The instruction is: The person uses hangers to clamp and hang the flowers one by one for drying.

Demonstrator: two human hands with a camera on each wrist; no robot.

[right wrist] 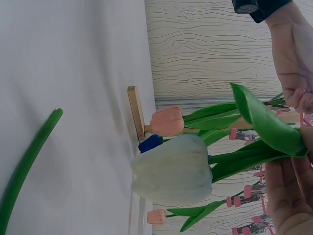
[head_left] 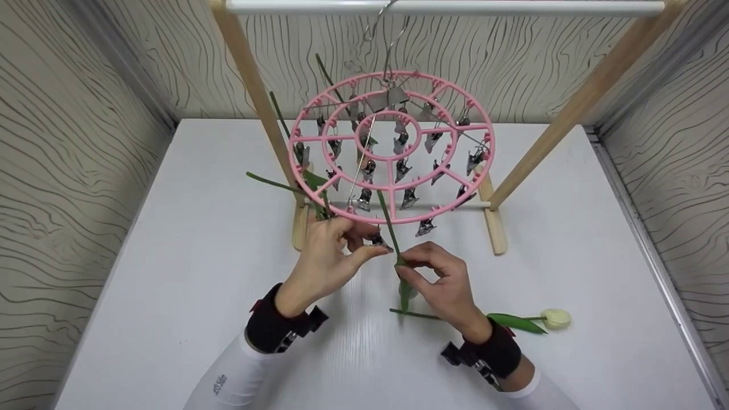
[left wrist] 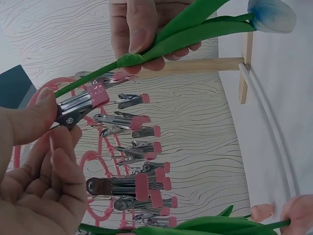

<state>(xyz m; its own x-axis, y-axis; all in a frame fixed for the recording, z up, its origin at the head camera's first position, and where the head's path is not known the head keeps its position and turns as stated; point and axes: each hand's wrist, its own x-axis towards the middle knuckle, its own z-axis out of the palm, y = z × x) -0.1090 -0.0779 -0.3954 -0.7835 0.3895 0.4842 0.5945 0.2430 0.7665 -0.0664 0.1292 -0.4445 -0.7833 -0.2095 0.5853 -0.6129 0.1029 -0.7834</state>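
My left hand (head_left: pixel 326 265) pinches a metal clip (left wrist: pixel 80 105) with pink tips between thumb and fingers, at the near edge of a pink round clip hanger (head_left: pixel 393 220). To its right, my right hand (head_left: pixel 443 279) pinches an artificial tulip (right wrist: pixel 171 169) by the stem and leaf base. This tulip hangs head down; its bloom is whitish, with a blue tint in the left wrist view. Its green stem (head_left: pixel 388 219) points up past the clip, close beside the clip's jaws. The bloom is mostly hidden behind the right hand in the head view.
A white bar (head_left: pixel 444 7) on wooden posts (head_left: pixel 561 119) carries the hanger by a hook. Several clips hang around it. Peach tulips (right wrist: pixel 167 121) hang head down at its left side. A whitish tulip (head_left: pixel 556 319) lies on the white table (head_left: pixel 598 273) beyond my right wrist.
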